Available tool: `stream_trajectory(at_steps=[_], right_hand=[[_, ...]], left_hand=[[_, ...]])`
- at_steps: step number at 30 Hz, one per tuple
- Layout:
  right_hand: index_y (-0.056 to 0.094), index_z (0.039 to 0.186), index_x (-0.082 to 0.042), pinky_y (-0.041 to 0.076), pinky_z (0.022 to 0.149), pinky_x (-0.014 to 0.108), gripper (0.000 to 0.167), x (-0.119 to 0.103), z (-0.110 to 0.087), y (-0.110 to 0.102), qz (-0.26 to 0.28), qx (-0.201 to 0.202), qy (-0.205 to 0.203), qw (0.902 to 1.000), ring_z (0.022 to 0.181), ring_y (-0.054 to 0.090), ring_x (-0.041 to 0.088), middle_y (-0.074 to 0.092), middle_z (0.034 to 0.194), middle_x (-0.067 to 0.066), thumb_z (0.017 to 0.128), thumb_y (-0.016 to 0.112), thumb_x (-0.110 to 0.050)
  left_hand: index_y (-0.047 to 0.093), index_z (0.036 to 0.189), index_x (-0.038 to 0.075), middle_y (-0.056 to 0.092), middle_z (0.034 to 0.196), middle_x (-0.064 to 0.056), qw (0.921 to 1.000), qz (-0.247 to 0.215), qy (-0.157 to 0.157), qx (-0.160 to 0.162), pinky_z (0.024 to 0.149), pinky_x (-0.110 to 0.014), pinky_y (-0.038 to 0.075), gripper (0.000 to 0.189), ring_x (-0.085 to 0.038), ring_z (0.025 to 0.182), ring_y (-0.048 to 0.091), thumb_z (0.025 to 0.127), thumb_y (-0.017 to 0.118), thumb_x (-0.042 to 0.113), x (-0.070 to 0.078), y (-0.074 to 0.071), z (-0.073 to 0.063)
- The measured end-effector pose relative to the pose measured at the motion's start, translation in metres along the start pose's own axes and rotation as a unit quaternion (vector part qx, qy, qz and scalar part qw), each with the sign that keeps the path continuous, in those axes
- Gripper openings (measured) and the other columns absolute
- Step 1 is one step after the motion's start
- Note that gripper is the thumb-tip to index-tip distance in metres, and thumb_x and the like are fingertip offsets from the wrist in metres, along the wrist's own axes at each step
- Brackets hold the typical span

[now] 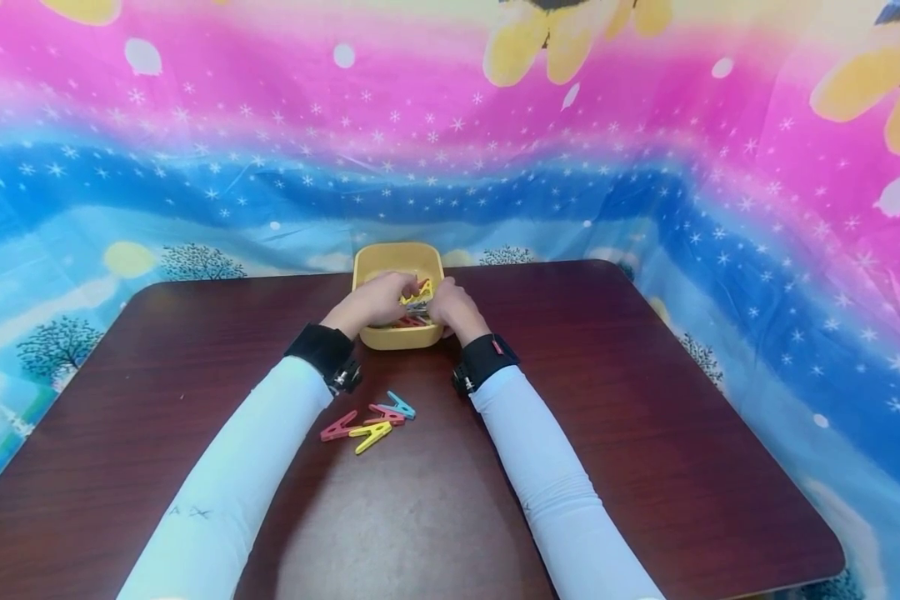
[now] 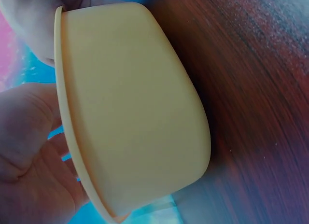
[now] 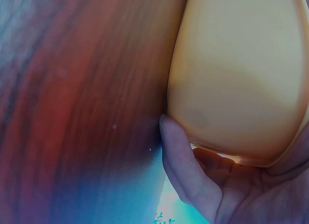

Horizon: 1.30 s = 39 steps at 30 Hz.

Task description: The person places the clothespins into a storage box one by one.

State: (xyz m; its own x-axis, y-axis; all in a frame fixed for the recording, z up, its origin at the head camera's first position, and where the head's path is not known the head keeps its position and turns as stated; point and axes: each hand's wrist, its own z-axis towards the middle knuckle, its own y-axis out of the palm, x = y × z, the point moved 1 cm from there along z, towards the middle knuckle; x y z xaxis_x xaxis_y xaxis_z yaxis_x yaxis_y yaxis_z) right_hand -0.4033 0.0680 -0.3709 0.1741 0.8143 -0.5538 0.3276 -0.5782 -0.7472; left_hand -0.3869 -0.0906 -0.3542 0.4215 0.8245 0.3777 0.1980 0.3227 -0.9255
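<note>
A yellow plastic container (image 1: 401,337) stands near the table's far edge, with several clothespins inside, a yellow clothespin (image 1: 423,291) among them. Over its left side reaches my left hand (image 1: 381,298), dipping in among the clothespins; the container wall hides its fingertips in the left wrist view. My right hand (image 1: 456,307) grips the container's right side, its fingers (image 3: 186,168) curled along the outside of the wall. Nearer me lie two red clothespins (image 1: 339,427), a yellow clothespin (image 1: 372,434) and a blue clothespin (image 1: 401,406), close together on the table.
The dark wooden table (image 1: 615,433) has rounded corners. A colourful printed cloth (image 1: 435,125) hangs behind it and along its right side. Both wrists wear black straps, the left strap (image 1: 321,350) passing just left of the loose clothespins.
</note>
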Motion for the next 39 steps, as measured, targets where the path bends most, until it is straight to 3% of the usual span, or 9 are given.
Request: stream_trajectory(at_steps=[10, 14, 21, 26, 33, 39], right_hand=[[0.01, 0.171, -0.003, 0.069, 0.07, 0.035, 0.068, 0.002, -0.001, -0.001, 0.007, 0.0, 0.003, 1.0, 0.098, 0.073, 0.031, 0.057, 0.143, 0.023, 0.114, 0.046, -0.017], [0.011, 0.17, -0.002, 0.069, 0.07, 0.035, 0.068, 0.003, -0.002, -0.002, 0.009, 0.003, 0.001, 1.0, 0.097, 0.072, 0.031, 0.057, 0.144, 0.024, 0.114, 0.046, -0.018], [0.009, 0.171, -0.003, 0.069, 0.067, 0.035, 0.068, 0.002, 0.001, -0.002, 0.003, 0.004, 0.009, 0.9999, 0.093, 0.073, 0.03, 0.055, 0.145, 0.025, 0.115, 0.044, -0.017], [0.009, 0.172, -0.003, 0.068, 0.065, 0.033, 0.069, 0.002, 0.003, 0.001, 0.001, 0.013, 0.007, 0.9999, 0.093, 0.072, 0.03, 0.057, 0.142, 0.024, 0.115, 0.045, -0.017], [0.009, 0.172, -0.004, 0.068, 0.063, 0.034, 0.07, 0.0, 0.002, 0.007, 0.006, 0.025, 0.003, 0.9997, 0.09, 0.073, 0.03, 0.059, 0.137, 0.024, 0.115, 0.047, -0.018], [0.012, 0.172, -0.005, 0.067, 0.063, 0.034, 0.069, 0.0, 0.003, 0.009, 0.003, 0.044, 0.007, 0.999, 0.092, 0.073, 0.03, 0.06, 0.135, 0.022, 0.115, 0.047, -0.019]], left_hand=[[0.063, 0.144, -0.003, 0.067, 0.145, -0.025, 0.9995, -0.026, 0.01, 0.017, 0.116, -0.054, 0.055, 0.046, -0.04, 0.136, 0.062, 0.098, 0.067, 0.004, 0.003, -0.009, -0.022], [0.063, 0.145, -0.001, 0.067, 0.147, -0.022, 0.9991, -0.034, 0.012, 0.022, 0.106, -0.052, 0.059, 0.047, -0.039, 0.129, 0.066, 0.099, 0.069, 0.006, 0.011, -0.019, -0.038], [0.064, 0.14, 0.001, 0.068, 0.145, -0.021, 0.9985, -0.014, 0.043, 0.031, 0.119, -0.057, 0.054, 0.043, -0.041, 0.14, 0.062, 0.1, 0.074, 0.01, 0.023, -0.031, -0.067], [0.065, 0.139, 0.002, 0.068, 0.144, -0.02, 0.9992, 0.005, 0.03, 0.026, 0.116, -0.057, 0.056, 0.044, -0.04, 0.137, 0.063, 0.097, 0.079, 0.006, 0.025, -0.035, -0.088], [0.066, 0.139, 0.002, 0.07, 0.141, -0.021, 0.9994, 0.03, 0.011, -0.013, 0.109, -0.056, 0.06, 0.049, -0.038, 0.131, 0.065, 0.093, 0.083, 0.005, 0.021, -0.033, -0.118], [0.065, 0.141, 0.002, 0.069, 0.139, -0.021, 0.9965, 0.026, -0.025, -0.075, 0.108, -0.055, 0.061, 0.061, -0.036, 0.124, 0.063, 0.086, 0.091, 0.009, 0.024, -0.027, -0.134]])
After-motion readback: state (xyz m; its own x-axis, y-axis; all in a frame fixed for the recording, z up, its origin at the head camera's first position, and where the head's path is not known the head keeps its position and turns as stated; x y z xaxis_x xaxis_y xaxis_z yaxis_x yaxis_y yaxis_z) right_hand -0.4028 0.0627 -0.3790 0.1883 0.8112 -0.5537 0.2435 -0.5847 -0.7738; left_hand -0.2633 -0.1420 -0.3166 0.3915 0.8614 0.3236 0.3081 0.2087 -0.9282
